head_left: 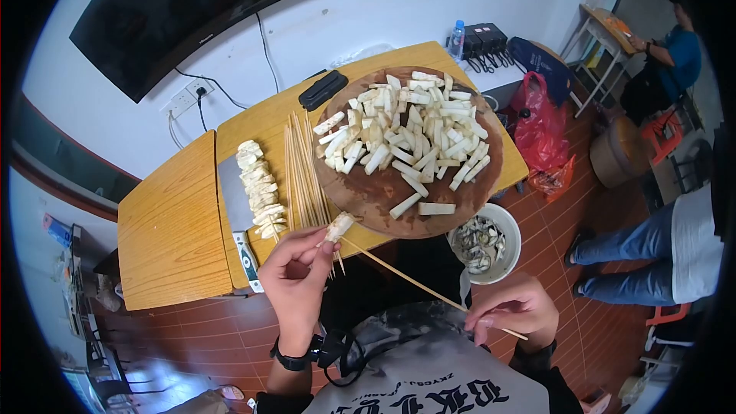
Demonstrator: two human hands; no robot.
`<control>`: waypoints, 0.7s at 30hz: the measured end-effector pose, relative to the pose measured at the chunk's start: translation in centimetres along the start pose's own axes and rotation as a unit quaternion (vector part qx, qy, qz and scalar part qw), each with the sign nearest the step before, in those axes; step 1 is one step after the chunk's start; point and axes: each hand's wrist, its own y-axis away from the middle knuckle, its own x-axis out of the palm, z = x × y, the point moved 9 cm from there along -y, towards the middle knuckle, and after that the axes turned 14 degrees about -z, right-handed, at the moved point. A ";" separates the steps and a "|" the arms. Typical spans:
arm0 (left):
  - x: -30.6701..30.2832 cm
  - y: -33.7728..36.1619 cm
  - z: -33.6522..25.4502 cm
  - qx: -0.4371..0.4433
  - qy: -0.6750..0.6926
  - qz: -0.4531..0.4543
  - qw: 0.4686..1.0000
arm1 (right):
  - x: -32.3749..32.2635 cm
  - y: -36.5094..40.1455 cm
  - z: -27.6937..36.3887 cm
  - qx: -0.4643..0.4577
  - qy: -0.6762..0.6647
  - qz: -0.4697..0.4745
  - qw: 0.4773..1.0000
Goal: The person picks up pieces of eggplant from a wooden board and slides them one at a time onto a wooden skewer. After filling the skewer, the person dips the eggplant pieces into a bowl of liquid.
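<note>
My left hand [295, 267] pinches a pale, cut vegetable piece [340, 226] between thumb and fingers. Closed round the rear part of a bamboo skewer [406, 278] is my right hand [515, 308]. The skewer slants up to the piece, its front end meeting it; whether the point is inside cannot be made out. Beyond my hands, a round wooden board [360, 199] carries a heap of similar pale sticks [414, 126]. Left of it lie many loose bamboo skewers [301, 161]. A cleaver [244, 249] lies farther left, with loaded skewers [259, 188] of white pieces across its blade.
The wooden table [172, 222] holds the board and a black case [323, 90]. Below its right edge stands a white bucket [512, 241] with peelings. Red plastic bags [537, 126] are on the right. One person stands in jeans [644, 257]; another sits farther back [675, 61].
</note>
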 end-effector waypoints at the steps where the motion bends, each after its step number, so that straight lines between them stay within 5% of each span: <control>1: 0.0 -0.1 -0.1 0.002 -0.001 -0.001 1.000 | -0.1 0.0 -0.4 0.017 0.016 -0.009 1.000; 6: -0.3 -0.6 -0.1 -0.005 0.033 0.003 0.999 | -0.6 0.1 -2.5 0.092 0.078 -0.077 0.990; 21: -1.7 -1.0 1.0 -0.118 0.092 -0.012 0.989 | -1.7 -0.1 -4.1 0.073 0.150 -0.127 0.978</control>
